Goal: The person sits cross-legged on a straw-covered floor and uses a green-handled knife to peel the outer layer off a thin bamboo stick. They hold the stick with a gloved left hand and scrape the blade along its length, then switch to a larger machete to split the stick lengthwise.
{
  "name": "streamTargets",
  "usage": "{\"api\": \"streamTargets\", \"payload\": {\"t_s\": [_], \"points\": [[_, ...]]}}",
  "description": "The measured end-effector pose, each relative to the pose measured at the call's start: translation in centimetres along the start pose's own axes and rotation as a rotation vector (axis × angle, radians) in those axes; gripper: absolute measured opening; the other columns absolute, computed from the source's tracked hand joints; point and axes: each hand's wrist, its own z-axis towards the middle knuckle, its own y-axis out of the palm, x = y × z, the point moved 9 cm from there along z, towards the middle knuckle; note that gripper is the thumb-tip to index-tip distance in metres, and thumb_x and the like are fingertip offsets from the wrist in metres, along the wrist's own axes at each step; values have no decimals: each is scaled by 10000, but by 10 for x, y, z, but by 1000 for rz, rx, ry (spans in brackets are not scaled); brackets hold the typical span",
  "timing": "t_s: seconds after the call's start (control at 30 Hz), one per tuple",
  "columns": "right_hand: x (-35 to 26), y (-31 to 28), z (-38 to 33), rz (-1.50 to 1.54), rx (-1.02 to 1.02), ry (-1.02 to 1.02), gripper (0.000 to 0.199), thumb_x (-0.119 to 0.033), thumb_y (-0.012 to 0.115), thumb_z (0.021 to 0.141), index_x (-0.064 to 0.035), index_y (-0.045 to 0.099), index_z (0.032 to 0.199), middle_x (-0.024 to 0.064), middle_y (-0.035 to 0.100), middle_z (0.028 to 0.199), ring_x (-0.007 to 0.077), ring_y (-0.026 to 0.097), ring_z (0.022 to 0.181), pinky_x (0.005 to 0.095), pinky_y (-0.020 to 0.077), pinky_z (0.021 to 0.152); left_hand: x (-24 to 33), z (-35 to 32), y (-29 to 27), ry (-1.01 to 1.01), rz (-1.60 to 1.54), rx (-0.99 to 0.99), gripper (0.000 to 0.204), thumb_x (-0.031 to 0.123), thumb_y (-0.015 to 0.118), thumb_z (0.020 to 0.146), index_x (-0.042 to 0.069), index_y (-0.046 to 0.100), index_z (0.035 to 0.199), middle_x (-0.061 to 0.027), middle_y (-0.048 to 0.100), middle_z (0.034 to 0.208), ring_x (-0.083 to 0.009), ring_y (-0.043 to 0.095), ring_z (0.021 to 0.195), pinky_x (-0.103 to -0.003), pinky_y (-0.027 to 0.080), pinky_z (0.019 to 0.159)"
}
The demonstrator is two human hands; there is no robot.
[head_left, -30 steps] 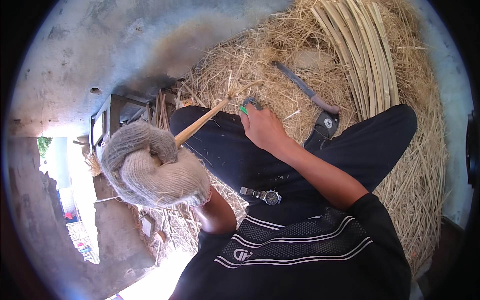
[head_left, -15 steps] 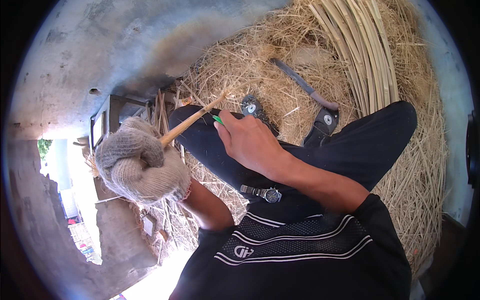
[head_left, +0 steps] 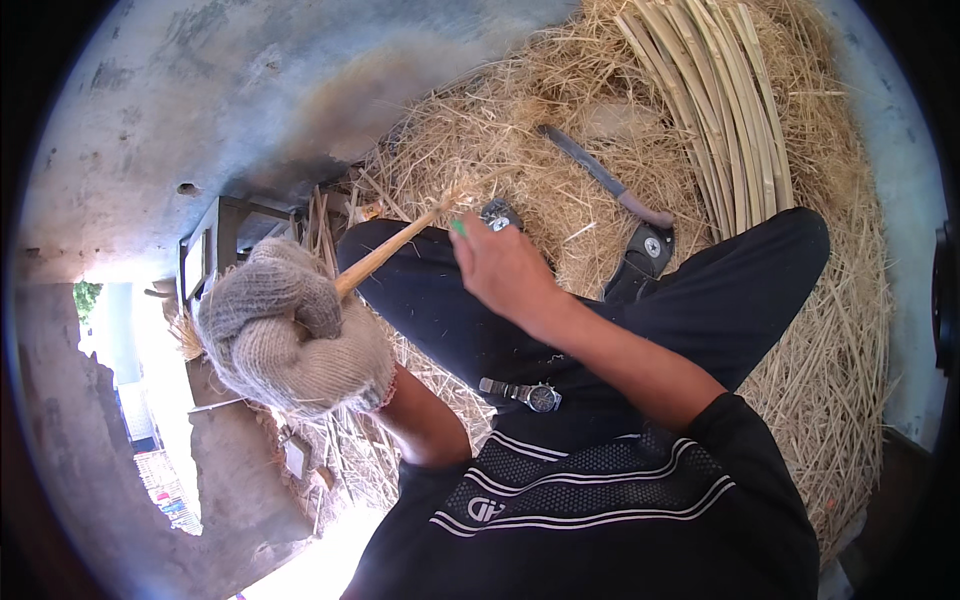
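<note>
My left hand (head_left: 295, 335), in a thick grey knitted glove, is closed around a pale tan stick (head_left: 388, 248). The stick slants up and away over my left thigh, and its far end looks frayed. Close beside that far end is my bare right hand (head_left: 508, 272), its fingers curled round a small green tool (head_left: 459, 228). Only a bit of green shows, and the rest is hidden by the fingers, so its kind cannot be made out. A wristwatch (head_left: 543, 398) with a metal band lies on my lap.
A long-bladed knife (head_left: 590, 165) with a wooden handle lies on the straw (head_left: 480, 130) by my right shoe (head_left: 650, 245). Long pale strips (head_left: 725, 110) are bundled at far right. A dark frame (head_left: 225, 235) stands by the wall at left.
My right hand has moved a little outward, toward the stick's far end, with the green tool. My left hand and the stick have shifted slightly to the right.
</note>
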Motion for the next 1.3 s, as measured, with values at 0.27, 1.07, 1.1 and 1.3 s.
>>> {"api": "streamTargets", "payload": {"t_s": [0.27,1.07,1.1,1.3], "points": [[-25,-5,-4,106,-78,-73,284,-275,517,1005,-17,575,1110,295,652,733,490,665,710,562,543,636,-30,-15,-23,32,-216,152,227,24,732,749,-52,574,893,-86,619,833,-157,631,669,-313,594,707],[16,24,22,-210,15,-33,292,-277,530,998,-11,590,1101,277,659,763,469,676,757,562,543,683,6,5,-6,-264,-133,459,194,68,442,752,-10,619,728,-54,533,619,-103,411,453,-230,317,433],[25,28,20,-232,2,-15,301,-282,521,998,-10,585,1109,278,665,803,467,679,791,561,545,709,9,7,-5,-278,-168,414,194,61,444,750,-13,622,734,-56,544,634,-106,425,459,-231,326,438],[18,3,30,-113,2,-4,330,-298,451,1026,-8,562,1136,294,675,874,498,661,861,589,521,796,-7,13,5,-303,-301,418,191,29,483,806,-4,669,834,-47,584,680,-94,515,544,-230,417,487]]}}
